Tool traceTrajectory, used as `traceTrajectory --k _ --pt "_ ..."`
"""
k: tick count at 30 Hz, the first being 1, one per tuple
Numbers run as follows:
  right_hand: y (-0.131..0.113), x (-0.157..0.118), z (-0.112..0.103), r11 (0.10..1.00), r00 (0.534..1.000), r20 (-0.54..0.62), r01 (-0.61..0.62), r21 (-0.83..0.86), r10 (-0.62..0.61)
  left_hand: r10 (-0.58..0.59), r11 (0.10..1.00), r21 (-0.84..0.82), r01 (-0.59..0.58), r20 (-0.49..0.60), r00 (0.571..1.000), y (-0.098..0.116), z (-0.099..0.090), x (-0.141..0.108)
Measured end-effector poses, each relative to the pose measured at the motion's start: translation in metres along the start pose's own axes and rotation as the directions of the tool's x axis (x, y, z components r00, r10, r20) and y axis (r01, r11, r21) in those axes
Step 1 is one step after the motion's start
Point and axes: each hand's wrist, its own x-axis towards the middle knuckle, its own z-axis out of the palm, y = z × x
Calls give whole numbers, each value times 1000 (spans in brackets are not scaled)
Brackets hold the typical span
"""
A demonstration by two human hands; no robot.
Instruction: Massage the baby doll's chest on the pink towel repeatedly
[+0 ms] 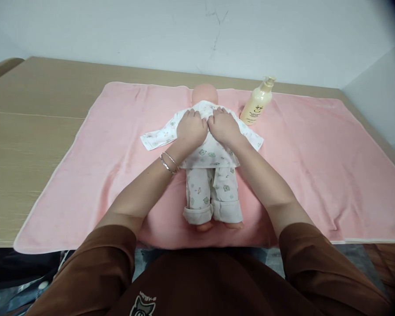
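A baby doll [204, 94] lies lengthwise before me, its bald head at the far end and no face showing. It wears a white printed shirt [207, 153] with sleeves spread to both sides, and matching trousers [199, 193] with rolled cuffs; the feet poke out nearest me. My left hand [192, 128] presses on the left upper part of the shirt, fingers curled into the cloth. Beside it, my right hand [224, 126] is curled the same way on the right upper part. The thumbs nearly meet at the middle. Both fingertips are partly hidden.
A pink blanket [303, 166] covers much of the wooden table [29, 149] and hangs at the front edge. Right of the doll's head, a pale yellow pump bottle [256, 105] leans at a tilt. A white wall [145, 35] stands behind the table.
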Motion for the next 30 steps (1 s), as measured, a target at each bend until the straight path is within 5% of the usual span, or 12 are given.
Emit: traceTrajectory --k 4,14,23,30 --pt "-19 -22 -14 995 1000 17 14 -103 -12 2 999 -52 2 91 996 -14 -4 13" --pt "15 11 -2 1000 1000 7 -5 25 5 15 1000 18 -14 -5 1000 10 2 -10" --pt "-17 -19 -10 993 999 -36 8 -114 -12 -32 997 -64 35 49 998 -15 10 12" --pt "-6 -8 -11 999 1000 13 -23 -32 24 -35 995 -97 35 -1 999 -15 21 8"
